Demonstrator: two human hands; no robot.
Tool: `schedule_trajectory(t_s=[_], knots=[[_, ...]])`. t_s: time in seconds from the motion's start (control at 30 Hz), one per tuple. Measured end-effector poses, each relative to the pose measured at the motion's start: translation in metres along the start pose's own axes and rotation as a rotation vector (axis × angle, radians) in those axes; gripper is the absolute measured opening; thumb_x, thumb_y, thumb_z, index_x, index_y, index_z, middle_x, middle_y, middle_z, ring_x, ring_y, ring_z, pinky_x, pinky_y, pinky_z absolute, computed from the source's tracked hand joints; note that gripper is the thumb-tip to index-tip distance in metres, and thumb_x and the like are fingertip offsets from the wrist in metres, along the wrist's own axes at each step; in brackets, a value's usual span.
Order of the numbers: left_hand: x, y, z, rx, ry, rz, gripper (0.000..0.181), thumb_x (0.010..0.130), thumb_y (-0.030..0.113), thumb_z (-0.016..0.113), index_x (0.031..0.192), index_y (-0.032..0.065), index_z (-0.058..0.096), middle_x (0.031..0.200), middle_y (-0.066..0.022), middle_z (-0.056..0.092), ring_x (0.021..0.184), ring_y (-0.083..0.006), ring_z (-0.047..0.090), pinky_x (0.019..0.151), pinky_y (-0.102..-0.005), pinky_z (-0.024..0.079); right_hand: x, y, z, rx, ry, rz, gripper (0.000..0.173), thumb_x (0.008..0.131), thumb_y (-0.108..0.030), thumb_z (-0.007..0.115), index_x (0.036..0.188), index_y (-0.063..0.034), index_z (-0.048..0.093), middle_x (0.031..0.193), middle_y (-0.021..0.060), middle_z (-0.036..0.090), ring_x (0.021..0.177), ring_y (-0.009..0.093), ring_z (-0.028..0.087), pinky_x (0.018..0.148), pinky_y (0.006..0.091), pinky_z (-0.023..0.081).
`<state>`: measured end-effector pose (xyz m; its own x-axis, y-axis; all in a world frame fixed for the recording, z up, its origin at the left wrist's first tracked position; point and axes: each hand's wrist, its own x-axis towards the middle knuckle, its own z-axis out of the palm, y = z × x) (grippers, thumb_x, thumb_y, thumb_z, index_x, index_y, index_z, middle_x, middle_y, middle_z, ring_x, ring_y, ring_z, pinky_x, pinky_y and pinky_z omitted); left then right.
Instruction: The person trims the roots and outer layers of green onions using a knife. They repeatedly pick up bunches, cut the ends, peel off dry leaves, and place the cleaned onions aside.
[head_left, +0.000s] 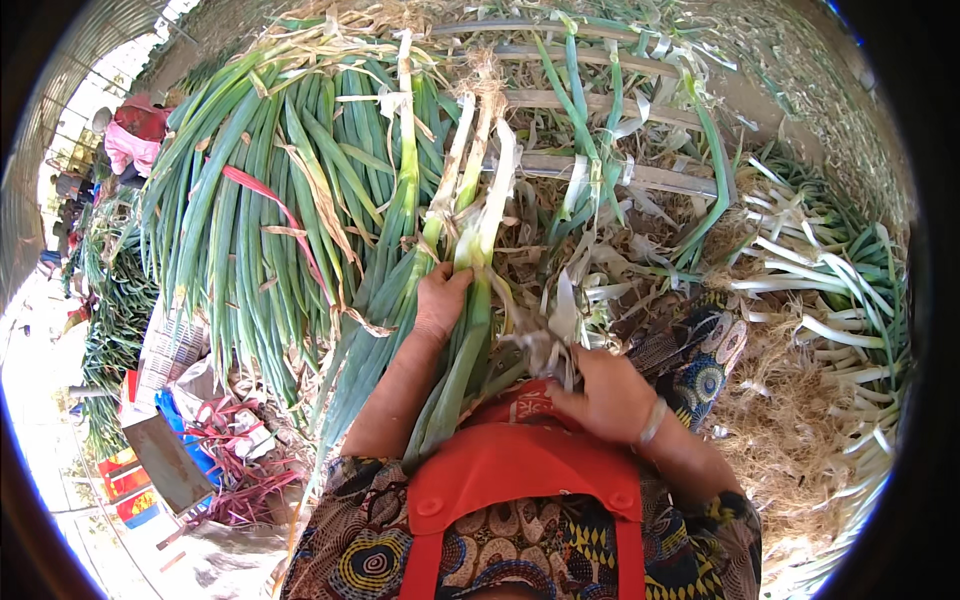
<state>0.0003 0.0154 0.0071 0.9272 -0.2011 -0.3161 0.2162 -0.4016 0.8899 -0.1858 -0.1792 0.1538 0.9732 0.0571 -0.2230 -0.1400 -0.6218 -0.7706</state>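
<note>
My left hand (442, 300) grips a large green onion (496, 199) where its pale stem turns to green leaf. Its white end points away from me, and its leaves run back over my lap. In my right hand (611, 394) are withered, papery outer leaves (546, 349), blurred and drawn towards my red apron (517, 465). Just left of the held onion lie more untrimmed onions (452, 157) with dry skins and matted roots. Beyond my left hand a thick heap of onion leaves (255, 210) hangs down, with a red strip (274, 202) across it.
Metal slats (630, 174) ahead carry loose onions and shed skins. On the right, cleaned onions (825, 274) lie in a row beside a mat of cut roots (787, 427). Red ties (240, 457) and a flat board (166, 457) are at lower left. A person (135, 139) is at far left.
</note>
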Motion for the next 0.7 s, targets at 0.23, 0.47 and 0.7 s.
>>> schedule_trajectory(t_s=[0.23, 0.47, 0.7], knots=[[-0.001, -0.009, 0.013, -0.083, 0.039, 0.031, 0.029, 0.079, 0.021, 0.061, 0.092, -0.005, 0.063, 0.077, -0.0152, 0.065, 0.071, -0.0188, 0.06, 0.069, -0.0325, 0.048, 0.033, 0.03, 0.019, -0.167, 0.084, 0.086, 0.038, 0.078, -0.03, 0.064, 0.092, 0.0046, 0.054, 0.083, 0.0245, 0.06, 0.078, 0.041, 0.061, 0.072, 0.0458, 0.05], [-0.013, 0.012, 0.005, 0.19, 0.089, 0.076, 0.028, 0.079, 0.021, 0.056, 0.091, -0.0032, 0.062, 0.082, -0.0222, 0.064, 0.077, -0.0343, 0.062, 0.075, -0.0388, 0.048, 0.01, 0.018, 0.018, -0.11, 0.036, 0.041, 0.041, 0.077, -0.03, 0.064, 0.096, 0.0048, 0.053, 0.086, 0.0258, 0.06, 0.081, 0.041, 0.061, 0.074, 0.0459, 0.05], [-0.014, 0.013, 0.016, 0.258, 0.143, 0.181, 0.039, 0.079, 0.016, 0.054, 0.114, -0.0033, 0.054, 0.101, -0.0266, 0.062, 0.096, -0.0401, 0.06, 0.086, -0.042, 0.046, 0.088, 0.05, 0.014, -0.211, 0.143, 0.21, 0.036, 0.079, -0.029, 0.066, 0.09, 0.004, 0.057, 0.089, 0.0246, 0.063, 0.081, 0.04, 0.063, 0.075, 0.045, 0.052]])
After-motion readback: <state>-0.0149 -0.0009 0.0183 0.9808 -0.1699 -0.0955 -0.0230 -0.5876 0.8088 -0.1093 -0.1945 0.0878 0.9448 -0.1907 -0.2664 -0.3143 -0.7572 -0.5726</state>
